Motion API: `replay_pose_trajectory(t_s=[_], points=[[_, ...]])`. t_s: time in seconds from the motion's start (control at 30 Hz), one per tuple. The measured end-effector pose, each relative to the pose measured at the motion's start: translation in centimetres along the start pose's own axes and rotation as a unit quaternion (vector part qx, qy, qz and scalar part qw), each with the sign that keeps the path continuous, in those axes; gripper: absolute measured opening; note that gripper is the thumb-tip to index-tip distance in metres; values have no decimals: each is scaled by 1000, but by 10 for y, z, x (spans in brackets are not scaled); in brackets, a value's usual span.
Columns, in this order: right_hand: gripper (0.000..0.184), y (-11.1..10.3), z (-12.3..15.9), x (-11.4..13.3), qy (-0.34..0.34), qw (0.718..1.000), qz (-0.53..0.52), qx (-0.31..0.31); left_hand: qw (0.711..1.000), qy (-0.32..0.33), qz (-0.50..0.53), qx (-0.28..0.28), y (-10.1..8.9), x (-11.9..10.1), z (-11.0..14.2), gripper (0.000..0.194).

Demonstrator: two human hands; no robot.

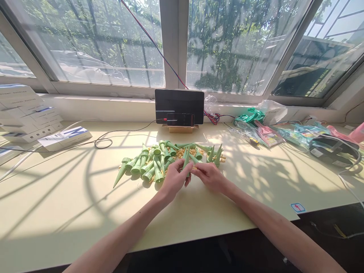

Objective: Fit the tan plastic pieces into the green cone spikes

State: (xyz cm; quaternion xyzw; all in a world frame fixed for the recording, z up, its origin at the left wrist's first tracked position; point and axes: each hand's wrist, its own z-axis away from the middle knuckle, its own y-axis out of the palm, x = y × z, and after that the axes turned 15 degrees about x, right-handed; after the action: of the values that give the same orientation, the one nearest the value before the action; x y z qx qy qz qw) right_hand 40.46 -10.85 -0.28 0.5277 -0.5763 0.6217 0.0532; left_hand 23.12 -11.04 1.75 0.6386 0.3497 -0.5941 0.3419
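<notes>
My left hand is closed around a green plastic cone-shaped spike, its pointed end tilted upward. Right beside it, my right hand pinches at the spike's lower end; a small tan peg shows at the fingertips, mostly hidden. Just beyond both hands lies a heap of similar green spikes, some with round caps, pointing various ways. Among them is a pile of short tan pegs. A few spikes stand or lean just past my right hand.
A black tablet with a phone before it stands at the back. White boxes are at left with a black cable. Plastic bags and a black device lie at right. The table's front edge runs below my forearms.
</notes>
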Motion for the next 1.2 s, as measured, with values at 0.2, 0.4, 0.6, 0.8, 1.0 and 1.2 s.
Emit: replay_pose_trajectory(t_s=[0.2, 0.4, 0.6, 0.8, 1.0, 1.2], points=[[47, 0, 0, 3, 2, 1000, 1, -8, 1000, 4, -8, 2, -1, 2, 0, 31], [47, 2, -1, 2, 9, 1000, -24, -12, 1000, 7, -5, -1, 0, 1, 0, 31], [48, 3, -2, 5, 13, 997, -76, -4, 1000, 5, 14, 11, 0, 0, 0, 29], [51, 3, -3, 7, 17, 995, -101, -1, 1000, 15, 7, 14, 1, -1, -1, 29], [40, 0, -1, 7, 4, 999, -6, -38, 1000, 10, 14, -6, 1, -1, -1, 30], [19, -2, 1, 4, -32, 995, 58, -77, 1000, 3, 16, -23, -1, 2, -2, 31]])
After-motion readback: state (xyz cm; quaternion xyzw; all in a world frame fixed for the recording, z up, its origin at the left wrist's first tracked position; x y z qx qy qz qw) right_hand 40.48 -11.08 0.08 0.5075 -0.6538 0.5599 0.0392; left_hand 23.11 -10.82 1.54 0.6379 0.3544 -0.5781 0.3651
